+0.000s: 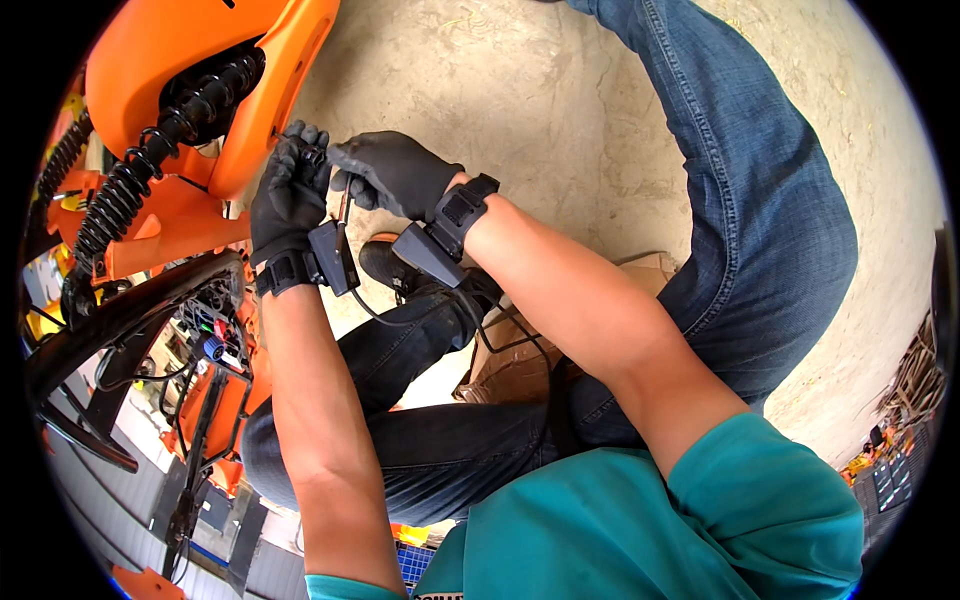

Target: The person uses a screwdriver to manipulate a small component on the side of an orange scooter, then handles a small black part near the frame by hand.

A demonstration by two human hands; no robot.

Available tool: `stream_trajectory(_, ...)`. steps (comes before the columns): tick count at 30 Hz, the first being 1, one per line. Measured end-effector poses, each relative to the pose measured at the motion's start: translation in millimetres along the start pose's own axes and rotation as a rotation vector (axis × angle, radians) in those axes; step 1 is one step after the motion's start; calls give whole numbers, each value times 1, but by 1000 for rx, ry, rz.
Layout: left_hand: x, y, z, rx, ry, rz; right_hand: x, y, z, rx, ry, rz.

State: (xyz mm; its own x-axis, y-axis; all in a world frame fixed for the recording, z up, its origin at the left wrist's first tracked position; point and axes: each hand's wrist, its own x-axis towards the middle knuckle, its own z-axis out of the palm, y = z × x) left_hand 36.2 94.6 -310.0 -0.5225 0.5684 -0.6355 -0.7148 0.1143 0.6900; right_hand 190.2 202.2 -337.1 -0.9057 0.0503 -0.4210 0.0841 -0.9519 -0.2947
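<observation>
My left hand (287, 195), in a black glove, is turned palm up beside the orange panel (215, 90). Its fingers curl around a small dark piece (312, 156) whose kind I cannot make out. Just to the right, my right hand (400, 172), also gloved in black, has its fingers pinched together on a thin metallic rod (344, 212) that points down toward my left wrist. The two hands nearly touch at the fingertips. Both wrists carry black straps with dark box-shaped units (428, 255), and cables run from these toward my body.
Left of my hands stand a black coil-spring shock absorber (150, 155), a thick black tube (130, 315) and loose wiring (215, 335). My jeans-clad legs (740, 200) frame the concrete floor (520, 110). Brown cardboard (510, 365) lies between them, near my shoe (388, 264).
</observation>
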Motion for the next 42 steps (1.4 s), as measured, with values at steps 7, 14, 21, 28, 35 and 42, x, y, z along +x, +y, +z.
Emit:
stream_trajectory(7,-1,-1,5,70,-148,26,2,-6,7,-315,-9,-4)
stream_trajectory(14,-1,-4,8,74,-93,28,12,-2,19,-83,18,49)
stream_trajectory(21,0,-2,11,-21,-120,-47,18,4,23,-45,106,-70)
stream_trajectory(28,1,8,1,61,-85,-131,11,-2,30,-814,345,-408)
stream_trajectory(35,-8,8,30,114,212,-92,8,2,5,-229,76,-131)
stream_trajectory(42,5,12,-18,-35,-258,-187,2,-18,30,-200,17,110)
